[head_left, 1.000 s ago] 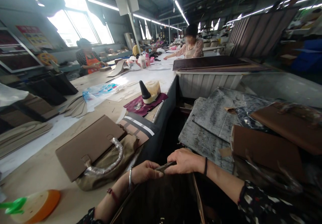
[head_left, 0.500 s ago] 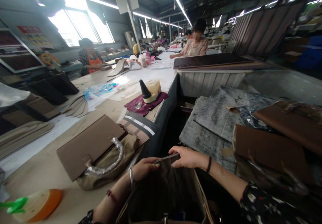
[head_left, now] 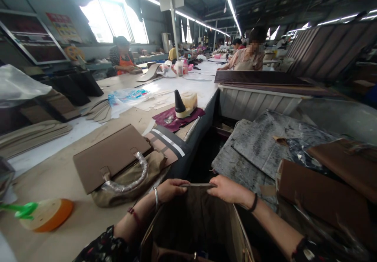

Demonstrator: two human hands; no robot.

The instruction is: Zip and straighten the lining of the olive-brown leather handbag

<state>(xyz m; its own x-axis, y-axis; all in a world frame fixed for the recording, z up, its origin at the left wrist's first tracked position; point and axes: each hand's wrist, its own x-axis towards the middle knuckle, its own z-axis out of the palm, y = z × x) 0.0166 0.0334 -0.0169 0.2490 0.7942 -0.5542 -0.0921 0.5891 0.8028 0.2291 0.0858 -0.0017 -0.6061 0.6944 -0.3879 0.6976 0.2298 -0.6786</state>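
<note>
Both my hands grip the far top rim of an open dark brown bag that stands right in front of me. My left hand pinches the rim at its left end, fingers closed over it. My right hand holds the same rim at its right end, fingers curled over the edge. The bag's dark lined inside faces me, with a light trim along its right side.
A tan handbag with a plastic-wrapped handle lies on the long worktable to my left. An orange-and-cream disc with a green clip sits near the table edge. Brown bags and grey sheets are piled at right. Other people work farther down the table.
The bag's mouth has been pulled wider and lifted, so more of its inside shows. My view has shifted a little rightward and down; both hands keep their hold on the rim.
</note>
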